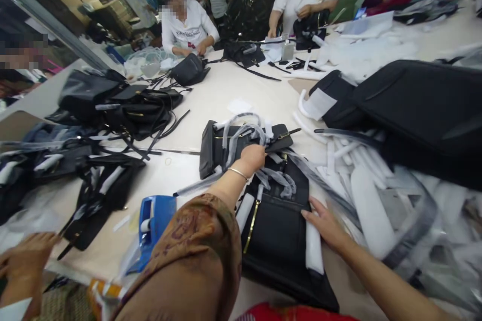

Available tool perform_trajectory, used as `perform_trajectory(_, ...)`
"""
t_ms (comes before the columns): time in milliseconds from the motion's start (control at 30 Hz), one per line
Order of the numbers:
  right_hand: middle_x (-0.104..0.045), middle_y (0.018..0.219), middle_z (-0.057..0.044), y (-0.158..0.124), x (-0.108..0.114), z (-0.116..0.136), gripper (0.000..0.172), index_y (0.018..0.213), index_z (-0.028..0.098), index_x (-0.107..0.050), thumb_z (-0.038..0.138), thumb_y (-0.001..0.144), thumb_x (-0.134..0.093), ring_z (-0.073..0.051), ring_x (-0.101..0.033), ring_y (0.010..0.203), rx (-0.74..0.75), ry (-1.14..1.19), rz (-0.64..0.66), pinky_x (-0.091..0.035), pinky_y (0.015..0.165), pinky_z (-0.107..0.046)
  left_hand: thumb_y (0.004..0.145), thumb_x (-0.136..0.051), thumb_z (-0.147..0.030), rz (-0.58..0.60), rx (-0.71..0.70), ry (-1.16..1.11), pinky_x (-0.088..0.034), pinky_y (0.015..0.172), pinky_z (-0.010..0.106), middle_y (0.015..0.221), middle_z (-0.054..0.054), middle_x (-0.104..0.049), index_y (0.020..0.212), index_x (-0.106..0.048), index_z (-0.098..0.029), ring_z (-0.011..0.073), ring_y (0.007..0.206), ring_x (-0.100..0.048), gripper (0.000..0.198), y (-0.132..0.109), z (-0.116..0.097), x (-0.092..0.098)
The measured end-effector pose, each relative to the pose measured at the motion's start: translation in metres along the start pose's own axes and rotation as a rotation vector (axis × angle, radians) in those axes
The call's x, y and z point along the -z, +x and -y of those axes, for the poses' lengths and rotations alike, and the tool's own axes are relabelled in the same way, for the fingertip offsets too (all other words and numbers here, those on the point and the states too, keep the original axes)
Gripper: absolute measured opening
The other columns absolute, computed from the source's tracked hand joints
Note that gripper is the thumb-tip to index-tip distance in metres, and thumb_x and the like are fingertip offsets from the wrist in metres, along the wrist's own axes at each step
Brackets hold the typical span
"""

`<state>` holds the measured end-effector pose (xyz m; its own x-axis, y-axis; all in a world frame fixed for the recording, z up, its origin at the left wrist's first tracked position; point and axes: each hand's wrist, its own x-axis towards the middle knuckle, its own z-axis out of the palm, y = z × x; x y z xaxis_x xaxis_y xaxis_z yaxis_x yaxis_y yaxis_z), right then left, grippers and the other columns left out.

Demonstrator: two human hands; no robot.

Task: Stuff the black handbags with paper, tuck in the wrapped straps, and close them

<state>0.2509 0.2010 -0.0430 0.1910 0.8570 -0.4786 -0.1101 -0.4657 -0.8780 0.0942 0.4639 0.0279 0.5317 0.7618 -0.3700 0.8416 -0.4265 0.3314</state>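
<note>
My left hand (253, 157), with a thin bangle at the wrist, is closed at a black handbag (209, 153). Plastic-wrapped handles loop up beside my fingers; the exact part I grip is partly hidden. Nearer to me lies a second black bag (278, 230) with a gold zipper (251, 225) and white foam wrap (314, 248) along its side. Against its right edge rests my right hand (326, 221), fingers stretched out and touching the bag.
A blue tape dispenser (154, 225) stands left of my arm. Black bags (113, 105) pile up at left, near a co-worker's hand (28, 258). White foam tubes (371, 195) and a large black bag (422, 110) fill the right. Co-workers sit across the table (211, 95).
</note>
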Motion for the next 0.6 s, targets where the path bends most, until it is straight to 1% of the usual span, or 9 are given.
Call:
perform_trajectory(100,-0.062,0.134,-0.009,-0.004,0.002,-0.006,0.065,0.135,0.020,-0.054,0.045,0.077,-0.071,-0.029,-0.061,0.118,0.004,0.130,0.018,-0.044,0.106,-0.045,0.096,-0.054,-0.035,-0.082,-0.036,-0.060,-0.040,0.106,0.036,0.129,0.012,-0.062,0.123,-0.062,-0.015,0.0232,0.123,-0.054,0.035,-0.039,0.000,-0.002)
perform_trajectory(167,-0.060,0.137,-0.009,-0.009,0.003,-0.011,0.069,0.139,0.022,-0.049,0.047,0.078,-0.070,-0.029,-0.060,0.120,-0.007,0.219,-0.016,-0.045,0.105,-0.045,0.095,-0.053,-0.035,-0.124,0.005,-0.095,-0.039,0.105,0.032,0.126,0.013,-0.064,0.121,-0.064,-0.013,0.0241,0.123,-0.055,0.036,-0.076,0.013,-0.002)
perform_trajectory(200,-0.060,0.137,-0.009,-0.013,0.004,-0.013,0.071,0.142,0.023,-0.046,0.049,0.080,-0.069,-0.028,-0.060,0.120,-0.022,0.268,-0.036,-0.047,0.103,-0.045,0.095,-0.051,-0.036,-0.131,0.039,-0.111,-0.042,0.101,0.033,0.119,0.014,-0.068,0.114,-0.067,-0.013,0.0252,0.117,-0.059,0.034,-0.096,0.020,-0.004)
perform_trajectory(267,-0.063,0.132,-0.008,-0.023,0.004,-0.019,0.075,0.148,0.025,-0.036,0.054,0.083,-0.063,-0.027,-0.064,0.114,-0.061,0.352,-0.048,-0.053,0.096,-0.045,0.095,-0.048,-0.038,-0.125,0.100,-0.148,-0.045,0.095,0.035,0.104,0.013,-0.073,0.102,-0.072,-0.013,0.0262,0.105,-0.065,0.035,-0.139,0.034,-0.014)
perform_trajectory(333,-0.067,0.126,-0.008,-0.037,0.000,-0.022,0.076,0.150,0.027,-0.028,0.057,0.086,-0.057,-0.026,-0.067,0.108,-0.062,0.386,-0.034,-0.057,0.089,-0.044,0.092,-0.049,-0.044,-0.109,0.149,-0.199,-0.046,0.091,0.035,0.100,0.013,-0.074,0.098,-0.073,-0.013,0.0272,0.100,-0.066,0.039,-0.178,0.042,-0.030)
perform_trajectory(367,-0.068,0.124,-0.007,-0.045,-0.002,-0.023,0.075,0.150,0.027,-0.028,0.057,0.087,-0.055,-0.026,-0.068,0.106,-0.040,0.385,-0.015,-0.057,0.088,-0.043,0.091,-0.048,-0.047,-0.097,0.170,-0.230,-0.047,0.090,0.035,0.100,0.013,-0.074,0.097,-0.073,-0.013,0.0278,0.099,-0.067,0.043,-0.195,0.043,-0.039)
perform_trajectory(433,-0.069,0.121,-0.007,-0.063,-0.007,-0.022,0.068,0.146,0.026,-0.037,0.057,0.088,-0.053,-0.027,-0.069,0.103,0.028,0.372,0.030,-0.057,0.088,-0.043,0.092,-0.042,-0.055,-0.072,0.188,-0.309,-0.049,0.085,0.034,0.096,0.013,-0.075,0.095,-0.074,-0.012,0.0275,0.094,-0.068,0.054,-0.223,0.038,-0.056)
perform_trajectory(500,-0.071,0.119,-0.008,-0.082,-0.009,-0.017,0.062,0.139,0.025,-0.046,0.055,0.087,-0.055,-0.028,-0.070,0.099,0.083,0.363,0.076,-0.057,0.087,-0.044,0.091,-0.036,-0.062,-0.005,0.176,-0.479,-0.051,0.080,0.032,0.094,0.011,-0.076,0.098,-0.074,-0.011,0.0258,0.089,-0.069,0.064,-0.248,0.024,-0.066)
perform_trajectory(600,-0.073,0.113,-0.010,-0.118,-0.002,-0.012,0.059,0.135,0.023,-0.051,0.050,0.083,-0.061,-0.029,-0.072,0.090,0.099,0.342,0.110,-0.059,0.079,-0.044,0.085,-0.045,-0.067,0.076,0.142,-0.705,-0.051,0.075,0.031,0.096,0.010,-0.075,0.103,-0.071,-0.010,0.0246,0.087,-0.069,0.066,-0.293,-0.005,-0.075)
